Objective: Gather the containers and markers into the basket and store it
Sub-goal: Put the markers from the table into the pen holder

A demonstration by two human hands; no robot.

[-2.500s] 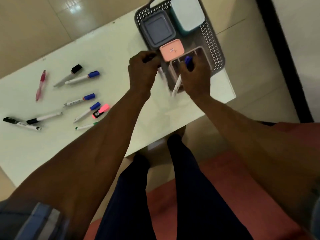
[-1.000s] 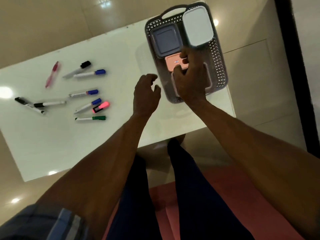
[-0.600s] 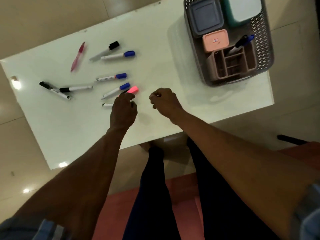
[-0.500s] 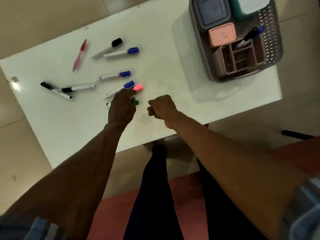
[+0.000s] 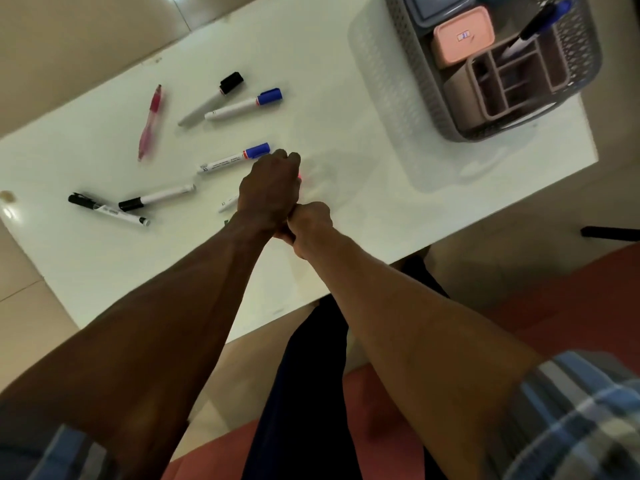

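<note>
Left hand (image 5: 270,188), having left the basket (image 5: 429,109) far to its right, now curls over the pink highlighter (image 5: 300,178) on the table (image 5: 346,81); right hand (image 5: 310,223) fisted beside it, contents indiscernible.

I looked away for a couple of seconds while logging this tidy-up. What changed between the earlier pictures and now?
Both hands left the basket and came back to the loose markers. A blue marker now stands in the organiser. The left hand closes over the pink highlighter, hiding most of it; the right hand is curled beside it, and what it holds cannot be seen. The other markers and the pink pen lie as before.
</note>
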